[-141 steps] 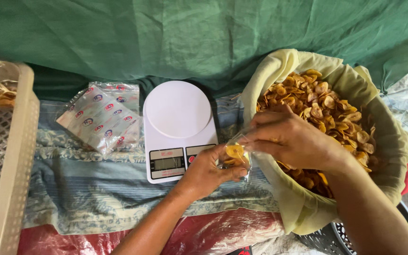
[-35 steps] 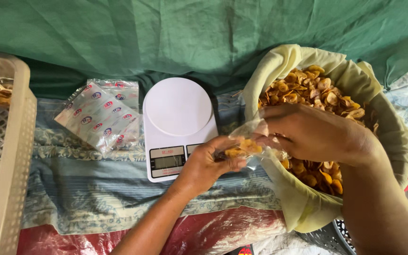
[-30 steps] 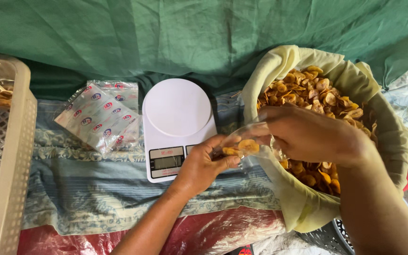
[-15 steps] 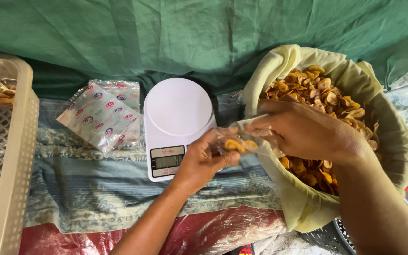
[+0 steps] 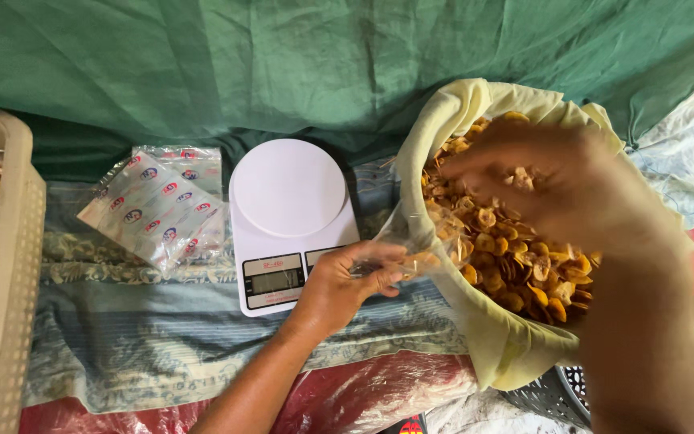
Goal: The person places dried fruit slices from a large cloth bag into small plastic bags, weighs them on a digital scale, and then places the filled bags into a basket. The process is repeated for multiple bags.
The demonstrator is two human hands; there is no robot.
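Observation:
My left hand pinches a small clear plastic bag with a few yellow chips in it, held at the rim of a big cloth-lined basket. The basket is heaped with fried banana chips. My right hand hovers blurred over the chips, fingers curled around a few pieces. A white digital kitchen scale stands just left of my left hand, its round plate bare.
A stack of flat printed plastic pouches lies left of the scale. A cream plastic crate stands at the far left edge. Green cloth hangs behind. A patterned blue cloth covers the surface.
My right hand has left the small bag's mouth and swung back up over the chip pile. My left hand keeps the bag beside the basket rim.

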